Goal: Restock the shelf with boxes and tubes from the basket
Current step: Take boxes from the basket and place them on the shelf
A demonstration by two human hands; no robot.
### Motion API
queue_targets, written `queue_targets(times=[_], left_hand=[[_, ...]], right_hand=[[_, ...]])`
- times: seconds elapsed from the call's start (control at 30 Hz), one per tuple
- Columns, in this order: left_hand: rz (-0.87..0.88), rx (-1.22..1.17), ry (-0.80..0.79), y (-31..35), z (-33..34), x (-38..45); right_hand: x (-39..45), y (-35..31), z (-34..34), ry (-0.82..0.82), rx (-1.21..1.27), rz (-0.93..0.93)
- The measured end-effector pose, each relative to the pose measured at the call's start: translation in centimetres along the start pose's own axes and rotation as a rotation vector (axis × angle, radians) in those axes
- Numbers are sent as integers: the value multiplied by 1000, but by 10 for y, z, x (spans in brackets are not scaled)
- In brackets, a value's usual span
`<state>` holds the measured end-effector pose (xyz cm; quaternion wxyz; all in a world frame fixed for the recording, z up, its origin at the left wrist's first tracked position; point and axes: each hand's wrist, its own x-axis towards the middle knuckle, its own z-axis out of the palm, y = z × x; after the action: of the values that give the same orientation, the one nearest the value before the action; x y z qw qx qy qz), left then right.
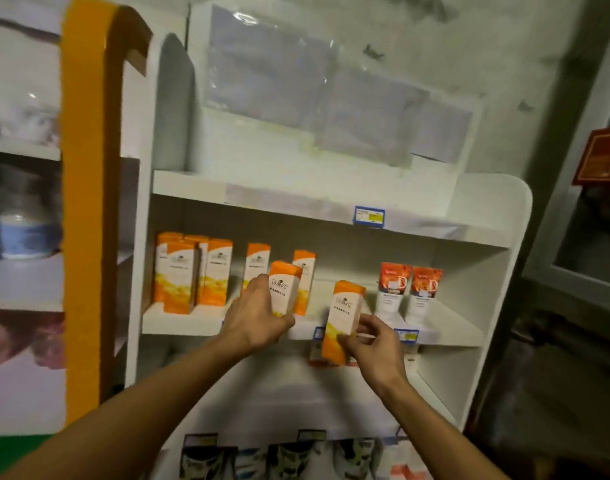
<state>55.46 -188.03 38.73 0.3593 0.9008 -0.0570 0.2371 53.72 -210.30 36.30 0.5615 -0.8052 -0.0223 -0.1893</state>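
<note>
two orange-and-white boxes are in my hands, one each, both held upright with the long axis vertical. my left hand (pixel 258 315) has its grip wrapped round the left box (pixel 285 287), fingers curled on its lower half, and that box is already level with the middle shelf (pixel 178 322), just in front of the standing boxes (pixel 192 271) lined up there. my right hand (pixel 372 341) pinches the right box (pixel 343 320) near its base, lower and further out, hanging in front of the shelf lip rather than over it. the open stretch of shelf lies straight ahead and a little up from both grips, between the last orange box (pixel 305 275) and the two tubes (pixel 409 289) to the right. i judge the left hand is nearer to setting down: its box only needs to go forward. the right box must rise first. the basket is not in view.
</note>
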Motion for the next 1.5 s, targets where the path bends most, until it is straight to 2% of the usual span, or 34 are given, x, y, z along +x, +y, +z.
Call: queue_targets(times=[0.23, 0.47, 0.77, 0.93, 1.23, 1.5], left_hand=[[-66, 8, 82, -24, -5, 33], [-153, -68, 110, -46, 19, 56], [-100, -50, 111, -59, 40, 71], [-116, 2, 127, -57, 43, 65], [-34, 102, 151, -46, 30, 36], [72, 143, 38, -27, 38, -11]], right_hand=[[45, -24, 60, -16, 8, -34], [67, -6, 98, 72, -60, -37], [82, -1, 117, 119, -94, -69], [79, 2, 111, 88, -78, -34], [58, 9, 91, 79, -97, 0], [13, 30, 34, 36, -88, 21]])
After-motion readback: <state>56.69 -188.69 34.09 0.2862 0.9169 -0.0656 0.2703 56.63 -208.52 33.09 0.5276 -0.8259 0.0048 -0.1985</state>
